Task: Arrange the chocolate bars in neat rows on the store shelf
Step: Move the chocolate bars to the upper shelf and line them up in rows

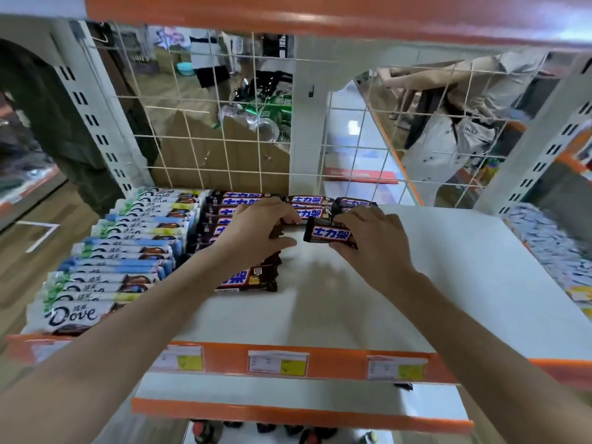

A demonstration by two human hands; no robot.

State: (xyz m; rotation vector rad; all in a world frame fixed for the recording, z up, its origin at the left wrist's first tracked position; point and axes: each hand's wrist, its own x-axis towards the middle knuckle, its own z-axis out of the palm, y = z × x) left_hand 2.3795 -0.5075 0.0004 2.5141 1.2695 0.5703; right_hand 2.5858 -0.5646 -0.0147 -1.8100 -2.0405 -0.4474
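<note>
Glossy brown wrapper, likely slick and light: the chocolate bar [330, 234] sits mid-shelf [448, 283] toward the back edge, right hand [368, 238] pinching its end; left hand [256, 232] grips the neighbouring bars [246, 278]. Best held by its long sides.

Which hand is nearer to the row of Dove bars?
Left. The left hand rests over the Snickers row, just right of the Dove bars; the right hand holds a Snickers bar farther right.
</note>
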